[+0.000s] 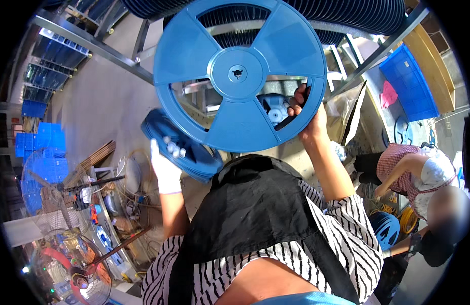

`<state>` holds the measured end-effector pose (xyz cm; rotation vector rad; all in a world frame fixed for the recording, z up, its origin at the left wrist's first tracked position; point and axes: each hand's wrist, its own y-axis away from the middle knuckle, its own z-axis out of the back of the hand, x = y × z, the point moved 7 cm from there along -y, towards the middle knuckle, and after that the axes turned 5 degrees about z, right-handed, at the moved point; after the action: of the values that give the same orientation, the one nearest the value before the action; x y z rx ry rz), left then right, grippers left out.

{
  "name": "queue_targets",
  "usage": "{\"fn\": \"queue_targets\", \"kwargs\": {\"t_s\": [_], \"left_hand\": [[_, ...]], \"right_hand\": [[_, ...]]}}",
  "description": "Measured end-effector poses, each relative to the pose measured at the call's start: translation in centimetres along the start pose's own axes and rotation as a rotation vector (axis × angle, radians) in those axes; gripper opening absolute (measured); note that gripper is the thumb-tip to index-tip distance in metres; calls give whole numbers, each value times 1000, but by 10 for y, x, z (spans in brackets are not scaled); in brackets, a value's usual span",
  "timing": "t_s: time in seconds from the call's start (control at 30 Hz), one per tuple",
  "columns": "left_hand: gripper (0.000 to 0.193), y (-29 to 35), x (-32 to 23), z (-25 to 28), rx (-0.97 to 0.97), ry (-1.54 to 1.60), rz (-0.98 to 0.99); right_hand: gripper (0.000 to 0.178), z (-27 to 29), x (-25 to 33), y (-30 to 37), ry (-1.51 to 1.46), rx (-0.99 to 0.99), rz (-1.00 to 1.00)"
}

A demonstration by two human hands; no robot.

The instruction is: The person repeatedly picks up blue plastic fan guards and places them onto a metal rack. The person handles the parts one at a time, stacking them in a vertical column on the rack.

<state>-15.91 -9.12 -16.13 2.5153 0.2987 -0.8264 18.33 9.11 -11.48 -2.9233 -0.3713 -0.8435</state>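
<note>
A large blue plastic reel (245, 124), a disc with wedge-shaped openings and a round hub, is held up in front of me. My bare right hand (311, 117) grips its rim at the lower right, the fingers curled through one of the openings. Lower on the left, my white-gloved left hand (166, 168) is closed on a second blue reel (197, 161), which is tilted and slightly blurred. White fingertips show over that reel's edge. Through an opening of the large reel, part of another blue reel (274, 109) is visible behind it.
A metal frame (103, 43) with black ribbed rolls (347, 12) stands ahead. At right are a blue bin (408, 81) and a bent-over co-worker (413, 168) near blue and yellow reels. Fans (75, 274) and blue crates (44, 140) stand at left.
</note>
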Motion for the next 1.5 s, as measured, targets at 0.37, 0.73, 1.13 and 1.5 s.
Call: {"fn": "queue_targets", "kwargs": {"t_s": [0.37,0.73,1.13,1.5], "left_hand": [[33,22,-22,62,-210,160,-178],[35,-24,-31,81,-220,171,-116],[34,-75,-44,96,-271,183,-16],[31,-97,-55,106,-271,115,79]], "right_hand": [[19,-37,-17,-51,-183,23,-59],[23,-87,42,-64,395,75,750],[12,-159,34,-131,1090,-358,1399],[39,-174,16,-194,1620,-669,1580]]}}
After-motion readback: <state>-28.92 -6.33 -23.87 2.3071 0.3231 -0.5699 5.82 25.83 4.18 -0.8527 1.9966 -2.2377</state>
